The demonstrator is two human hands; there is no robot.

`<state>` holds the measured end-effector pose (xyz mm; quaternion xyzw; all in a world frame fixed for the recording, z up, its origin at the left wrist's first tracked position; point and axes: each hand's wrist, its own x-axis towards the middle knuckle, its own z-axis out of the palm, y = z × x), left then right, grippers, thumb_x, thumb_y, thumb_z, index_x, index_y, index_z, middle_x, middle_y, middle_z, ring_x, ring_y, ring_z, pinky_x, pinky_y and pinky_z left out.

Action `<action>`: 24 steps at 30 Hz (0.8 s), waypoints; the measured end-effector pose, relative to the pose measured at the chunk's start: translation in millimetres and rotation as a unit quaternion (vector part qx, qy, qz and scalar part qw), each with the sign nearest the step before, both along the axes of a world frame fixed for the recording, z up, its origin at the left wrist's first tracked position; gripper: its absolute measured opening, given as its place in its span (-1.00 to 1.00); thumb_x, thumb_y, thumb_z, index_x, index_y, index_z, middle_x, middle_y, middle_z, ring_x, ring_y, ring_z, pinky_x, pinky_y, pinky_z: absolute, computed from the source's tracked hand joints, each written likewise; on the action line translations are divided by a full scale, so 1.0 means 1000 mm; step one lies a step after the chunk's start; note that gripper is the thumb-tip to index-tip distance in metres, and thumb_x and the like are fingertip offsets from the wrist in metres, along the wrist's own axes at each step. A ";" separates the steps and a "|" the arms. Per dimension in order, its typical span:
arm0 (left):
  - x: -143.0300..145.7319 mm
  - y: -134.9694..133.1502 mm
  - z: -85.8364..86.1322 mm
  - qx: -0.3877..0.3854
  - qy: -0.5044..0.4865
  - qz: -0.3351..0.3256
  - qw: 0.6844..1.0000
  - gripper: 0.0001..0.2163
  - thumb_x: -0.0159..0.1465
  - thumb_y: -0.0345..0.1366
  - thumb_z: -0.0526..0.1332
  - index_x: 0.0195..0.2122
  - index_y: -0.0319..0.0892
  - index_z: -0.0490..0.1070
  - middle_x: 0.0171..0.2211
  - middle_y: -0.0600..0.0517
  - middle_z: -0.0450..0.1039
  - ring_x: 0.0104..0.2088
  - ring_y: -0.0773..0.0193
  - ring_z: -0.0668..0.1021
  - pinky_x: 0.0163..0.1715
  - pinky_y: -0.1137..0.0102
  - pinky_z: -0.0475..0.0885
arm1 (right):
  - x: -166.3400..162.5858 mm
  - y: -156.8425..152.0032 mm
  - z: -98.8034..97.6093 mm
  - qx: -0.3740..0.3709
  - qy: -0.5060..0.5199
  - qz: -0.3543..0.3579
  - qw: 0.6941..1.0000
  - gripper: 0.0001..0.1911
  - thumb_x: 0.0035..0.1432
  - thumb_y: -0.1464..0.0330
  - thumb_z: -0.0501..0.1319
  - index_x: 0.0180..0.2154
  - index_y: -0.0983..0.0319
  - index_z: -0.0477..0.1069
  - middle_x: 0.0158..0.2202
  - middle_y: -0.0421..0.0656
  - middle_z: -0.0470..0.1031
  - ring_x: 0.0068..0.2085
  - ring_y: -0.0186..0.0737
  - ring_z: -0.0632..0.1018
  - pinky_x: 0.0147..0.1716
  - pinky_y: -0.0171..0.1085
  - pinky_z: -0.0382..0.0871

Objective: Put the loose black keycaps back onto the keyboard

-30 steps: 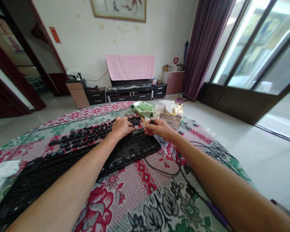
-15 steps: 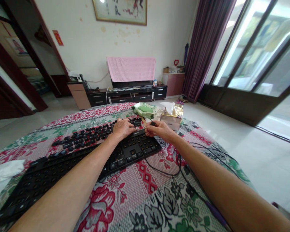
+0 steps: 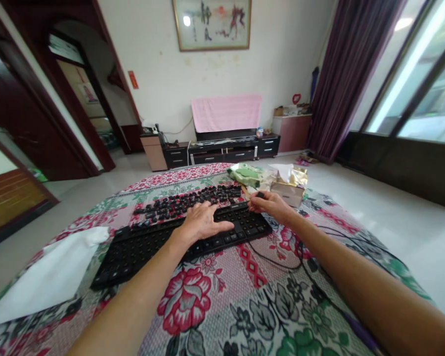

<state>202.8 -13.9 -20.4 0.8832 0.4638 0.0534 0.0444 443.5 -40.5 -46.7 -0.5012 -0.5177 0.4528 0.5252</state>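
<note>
A black keyboard (image 3: pixel 133 249) lies across the tablecloth with many of its keycaps off; a few wide keys remain along its near edge. My left hand (image 3: pixel 202 221) is spread over its middle, thumb out to the right, palm down and holding nothing. At the keyboard's far right corner, my right hand (image 3: pixel 269 205) is closed in a pinch, with a small black object (image 3: pixel 260 195) showing above the fingers. What kind of object it is cannot be made out. Loose black keycaps (image 3: pixel 170 205) lie in a band behind the keyboard.
A white cloth (image 3: pixel 48 277) lies at left. Behind my right hand are a green package (image 3: pixel 246 173) and a tissue box (image 3: pixel 287 193). A black cable (image 3: pixel 274 264) runs over the floral tablecloth (image 3: pixel 222 306) at right. A TV stand is farther back.
My left hand has shifted from the keyboard's back edge toward its middle and spread its fingers. My right hand stays pinched at the far right corner. The view has turned left.
</note>
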 end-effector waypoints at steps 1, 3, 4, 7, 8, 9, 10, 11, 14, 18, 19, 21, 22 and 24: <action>-0.004 -0.005 0.001 -0.022 0.012 0.001 1.000 -0.16 -0.06 0.34 0.03 0.17 -0.07 0.19 0.17 -0.16 0.19 0.13 -0.16 0.25 0.03 0.02 0.19 | 0.000 0.000 0.000 -0.003 0.006 -0.004 1.000 -0.77 -0.07 0.24 0.30 -0.41 0.25 0.38 -0.44 -0.17 0.52 -0.45 -0.35 0.52 -0.40 -0.34 0.40; -0.010 -0.012 0.002 -0.059 0.032 -0.011 0.998 -0.01 -0.17 0.39 0.07 0.24 -0.07 0.02 0.25 -0.19 0.02 0.20 -0.21 0.13 0.09 -0.07 0.08 | 0.001 0.002 0.000 -0.015 0.007 -0.010 1.000 -0.76 -0.08 0.23 0.31 -0.40 0.25 0.39 -0.44 -0.16 0.52 -0.45 -0.34 0.51 -0.40 -0.33 0.40; -0.012 -0.014 0.003 -0.071 0.043 -0.016 0.996 0.03 -0.21 0.39 0.10 0.25 -0.07 0.00 0.27 -0.19 -0.04 0.21 -0.22 0.09 0.11 -0.09 0.02 | 0.001 0.003 0.000 -0.022 0.003 -0.010 1.000 -0.76 -0.08 0.22 0.31 -0.41 0.24 0.40 -0.44 -0.15 0.53 -0.45 -0.33 0.51 -0.40 -0.33 0.41; -0.016 -0.017 0.003 -0.082 0.054 -0.018 0.995 0.06 -0.25 0.36 0.14 0.25 -0.07 -0.05 0.30 -0.19 -0.12 0.23 -0.23 0.06 0.14 -0.08 -0.05 | -0.001 0.006 0.002 -0.040 -0.020 -0.023 0.999 -0.78 -0.09 0.22 0.31 -0.45 0.24 0.41 -0.46 -0.12 0.52 -0.47 -0.31 0.51 -0.42 -0.32 0.41; -0.017 -0.017 0.003 -0.083 0.054 -0.021 0.995 0.07 -0.26 0.35 0.15 0.26 -0.07 -0.08 0.30 -0.19 -0.13 0.23 -0.24 0.05 0.14 -0.09 -0.06 | -0.003 0.005 0.003 -0.041 -0.024 -0.030 0.998 -0.79 -0.09 0.22 0.31 -0.47 0.23 0.41 -0.46 -0.12 0.52 -0.47 -0.31 0.51 -0.43 -0.32 0.41; -0.018 -0.018 0.002 -0.083 0.055 -0.025 0.995 0.08 -0.27 0.33 0.17 0.26 -0.06 -0.09 0.30 -0.19 -0.14 0.23 -0.25 0.04 0.14 -0.10 -0.08 | -0.004 0.005 0.003 -0.037 -0.024 -0.038 0.998 -0.79 -0.10 0.23 0.31 -0.48 0.23 0.41 -0.47 -0.12 0.52 -0.47 -0.30 0.51 -0.44 -0.32 0.41; -0.018 -0.018 0.001 -0.082 0.055 -0.031 0.995 0.09 -0.28 0.32 0.19 0.27 -0.07 -0.10 0.29 -0.20 -0.14 0.23 -0.26 0.03 0.14 -0.12 -0.10 | -0.006 0.003 0.004 -0.031 -0.021 -0.046 0.998 -0.80 -0.10 0.23 0.31 -0.48 0.22 0.41 -0.47 -0.12 0.52 -0.47 -0.30 0.51 -0.45 -0.33 0.41; -0.018 -0.018 0.000 -0.080 0.053 -0.036 0.995 0.10 -0.28 0.30 0.20 0.27 -0.08 -0.12 0.29 -0.20 -0.14 0.23 -0.28 0.02 0.14 -0.12 -0.11 | -0.008 0.002 0.004 -0.023 -0.016 -0.057 0.998 -0.80 -0.11 0.24 0.31 -0.48 0.22 0.41 -0.47 -0.13 0.51 -0.46 -0.30 0.51 -0.46 -0.34 0.41; -0.019 -0.020 -0.003 -0.075 0.036 -0.035 0.996 0.09 -0.27 0.26 0.23 0.27 -0.06 -0.13 0.29 -0.19 -0.12 0.22 -0.29 0.01 0.14 -0.11 -0.08 | -0.012 -0.003 0.002 -0.001 0.005 -0.096 0.995 -0.80 -0.13 0.26 0.32 -0.45 0.22 0.40 -0.47 -0.14 0.51 -0.47 -0.30 0.52 -0.48 -0.36 0.41; -0.021 -0.025 -0.004 -0.069 0.022 -0.037 0.997 0.04 -0.26 0.23 0.24 0.25 -0.03 -0.08 0.27 -0.16 -0.09 0.20 -0.28 0.05 0.13 -0.08 -0.02 | -0.015 -0.007 0.000 0.002 0.011 -0.118 0.993 -0.79 -0.14 0.26 0.32 -0.45 0.22 0.40 -0.49 -0.14 0.52 -0.48 -0.29 0.52 -0.50 -0.36 0.41; -0.021 -0.026 -0.004 -0.068 0.021 -0.040 0.997 0.03 -0.26 0.23 0.24 0.25 -0.03 -0.06 0.27 -0.15 -0.08 0.20 -0.27 0.07 0.13 -0.07 0.00 | -0.016 -0.009 0.001 0.003 0.005 -0.117 0.993 -0.79 -0.14 0.26 0.32 -0.45 0.22 0.40 -0.50 -0.14 0.52 -0.48 -0.30 0.52 -0.49 -0.36 0.41; -0.023 -0.028 -0.004 -0.067 0.018 -0.046 0.997 0.02 -0.25 0.23 0.23 0.24 -0.03 -0.04 0.27 -0.15 -0.07 0.19 -0.25 0.08 0.12 -0.06 0.02 | -0.018 -0.013 0.002 0.003 -0.009 -0.111 0.994 -0.79 -0.14 0.26 0.31 -0.45 0.23 0.40 -0.50 -0.15 0.52 -0.48 -0.30 0.52 -0.49 -0.36 0.41; -0.023 -0.030 -0.003 -0.068 0.018 -0.046 0.996 0.02 -0.26 0.23 0.23 0.24 -0.03 -0.03 0.27 -0.15 -0.07 0.19 -0.24 0.09 0.12 -0.06 0.02 | -0.019 -0.015 0.004 0.004 -0.015 -0.108 0.994 -0.79 -0.13 0.26 0.31 -0.45 0.24 0.40 -0.50 -0.15 0.51 -0.48 -0.30 0.52 -0.49 -0.36 0.41; -0.025 -0.032 -0.003 -0.068 0.020 -0.046 0.996 0.05 -0.29 0.24 0.24 0.24 -0.07 -0.03 0.27 -0.18 -0.09 0.21 -0.25 0.05 0.13 -0.06 0.01 | -0.021 -0.020 0.006 0.000 -0.031 -0.104 0.994 -0.80 -0.13 0.26 0.30 -0.48 0.25 0.39 -0.51 -0.15 0.51 -0.48 -0.31 0.52 -0.50 -0.37 0.40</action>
